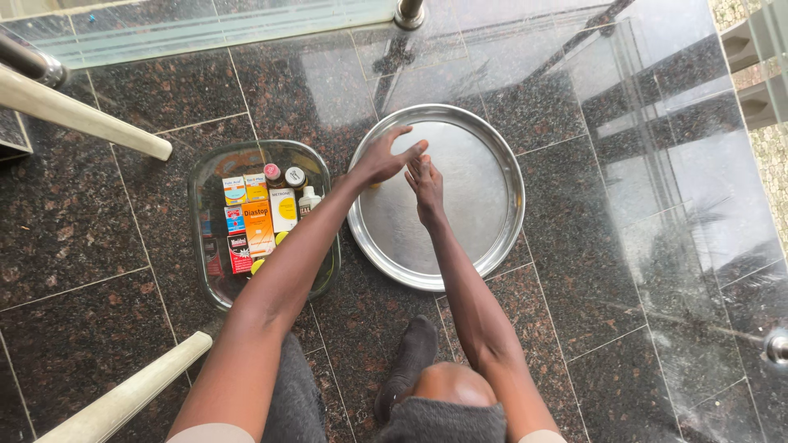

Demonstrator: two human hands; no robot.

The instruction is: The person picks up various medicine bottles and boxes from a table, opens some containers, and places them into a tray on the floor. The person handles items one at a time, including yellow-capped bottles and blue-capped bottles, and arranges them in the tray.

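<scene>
A round silver metal tray lies on the dark granite floor. My left hand hovers over the tray's left part with fingers spread, holding nothing. My right hand is just beside it over the tray, fingers drawn together and pointing up toward the left hand's fingertips; I cannot make out anything held in it. To the left sits a clear glass dish holding several small medicine boxes and little bottles. My left forearm crosses over the dish's right edge.
Pale chair legs slant across the upper left and another pale chair leg across the lower left. My knee and dark-socked foot rest on the floor below the tray. A glass panel with a metal fitting stands at the right.
</scene>
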